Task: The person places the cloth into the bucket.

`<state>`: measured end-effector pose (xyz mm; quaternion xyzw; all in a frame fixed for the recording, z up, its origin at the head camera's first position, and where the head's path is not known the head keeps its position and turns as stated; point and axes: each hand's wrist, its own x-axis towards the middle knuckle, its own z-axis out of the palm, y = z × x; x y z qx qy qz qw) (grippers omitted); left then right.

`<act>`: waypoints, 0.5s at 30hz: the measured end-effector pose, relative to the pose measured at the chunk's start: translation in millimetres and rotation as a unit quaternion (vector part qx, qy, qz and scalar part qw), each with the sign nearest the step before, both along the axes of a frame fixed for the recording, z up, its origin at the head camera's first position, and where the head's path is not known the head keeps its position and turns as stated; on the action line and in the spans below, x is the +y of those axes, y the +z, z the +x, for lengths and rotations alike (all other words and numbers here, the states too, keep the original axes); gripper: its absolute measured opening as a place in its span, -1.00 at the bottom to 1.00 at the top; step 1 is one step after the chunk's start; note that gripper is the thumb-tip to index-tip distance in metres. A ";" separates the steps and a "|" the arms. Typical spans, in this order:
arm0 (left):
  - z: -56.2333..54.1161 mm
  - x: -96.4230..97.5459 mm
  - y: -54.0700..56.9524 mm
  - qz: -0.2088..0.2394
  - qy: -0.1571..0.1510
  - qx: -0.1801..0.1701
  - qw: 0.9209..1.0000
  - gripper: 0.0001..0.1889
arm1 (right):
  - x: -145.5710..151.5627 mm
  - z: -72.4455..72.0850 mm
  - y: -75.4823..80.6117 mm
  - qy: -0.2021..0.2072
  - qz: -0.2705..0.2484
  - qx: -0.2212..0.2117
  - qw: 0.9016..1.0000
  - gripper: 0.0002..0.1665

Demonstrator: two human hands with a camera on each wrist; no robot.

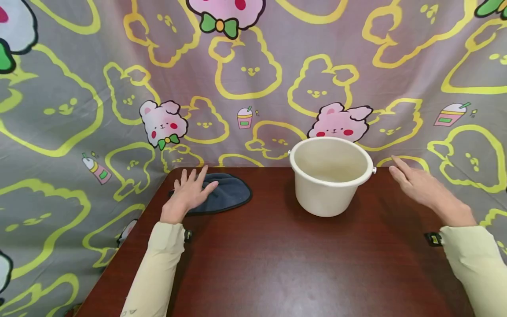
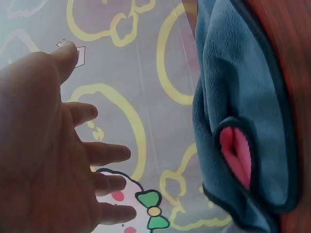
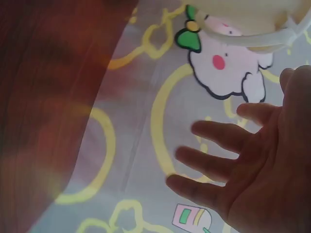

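Observation:
A folded blue-grey fleece cloth item [image 1: 233, 193] with dark edging lies at the back left of the table. In the left wrist view a pink inside [image 2: 236, 158] shows through its rounded opening; its exact kind I cannot tell. My left hand [image 1: 188, 196] hovers over it, fingers spread, with a gap between hand and cloth in the left wrist view. Toward the back right stands an upright cream bucket [image 1: 325, 199] with small white knobs at its sides. To the right of the bucket, apart from it, my right hand [image 1: 425, 188] is held up with its fingers extended and nothing in it.
The dark reddish-brown wooden table [image 1: 269, 259] reaches back to a grey curtain [image 1: 261, 110] printed with yellow outlines and white bears. That fabric also runs along the left and right sides. A small black device [image 1: 434, 239] is worn at my right wrist.

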<state>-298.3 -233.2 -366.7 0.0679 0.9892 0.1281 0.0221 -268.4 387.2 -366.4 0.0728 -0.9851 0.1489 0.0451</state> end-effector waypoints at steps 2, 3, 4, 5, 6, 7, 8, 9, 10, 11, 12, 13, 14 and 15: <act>-0.7 2.7 -4.1 0.005 -0.001 0.003 1.000 -0.10 | -4.4 2.4 3.0 -0.014 -0.020 -0.028 0.999 -0.15; -1.0 4.1 -6.7 0.006 -0.001 0.004 1.000 -0.10 | -6.8 3.6 4.0 -0.019 -0.030 -0.034 0.999 -0.15; -1.2 5.6 -9.4 0.009 -0.002 0.006 1.000 -0.11 | -9.8 4.8 4.6 -0.022 -0.042 -0.033 0.998 -0.16; -1.2 7.0 -12.2 0.011 -0.003 0.007 1.000 -0.11 | -12.9 6.0 5.0 -0.023 -0.055 -0.026 0.998 -0.16; -1.3 8.4 -15.1 0.013 -0.004 0.007 1.000 -0.11 | -16.0 7.1 5.0 -0.024 -0.067 -0.015 0.997 -0.18; -1.5 9.8 -18.0 0.016 -0.005 0.006 1.000 -0.12 | -19.2 8.3 4.8 -0.025 -0.077 0.001 0.997 -0.19; -1.3 10.9 -20.6 0.018 -0.004 0.004 1.000 -0.12 | -22.7 9.5 4.5 -0.025 -0.087 0.017 0.996 -0.21; -1.1 12.0 -22.9 0.023 -0.004 0.003 1.000 -0.13 | -26.1 10.6 3.9 -0.026 -0.098 0.035 0.994 -0.23; -1.0 12.9 -24.9 0.027 -0.003 0.001 1.000 -0.13 | -29.4 12.0 3.5 -0.028 -0.106 0.052 0.993 -0.24; -0.9 13.5 -26.9 0.031 -0.002 -0.001 1.000 -0.14 | -32.4 13.3 3.1 -0.030 -0.115 0.065 0.991 -0.25; -0.9 13.7 -29.0 0.035 -0.001 -0.002 0.999 -0.14 | -35.3 14.6 2.6 -0.030 -0.121 0.078 0.989 -0.26; -0.9 13.7 -31.0 0.039 0.000 -0.004 0.999 -0.15 | -38.3 16.0 2.3 -0.030 -0.129 0.086 0.988 -0.27; -0.9 13.4 -33.1 0.043 0.000 -0.003 0.999 -0.15 | -41.0 17.2 1.7 -0.030 -0.135 0.089 0.986 -0.27; -0.9 13.1 -35.2 0.046 0.000 -0.003 0.999 -0.15 | -43.6 18.3 0.4 -0.029 -0.142 0.095 0.985 -0.28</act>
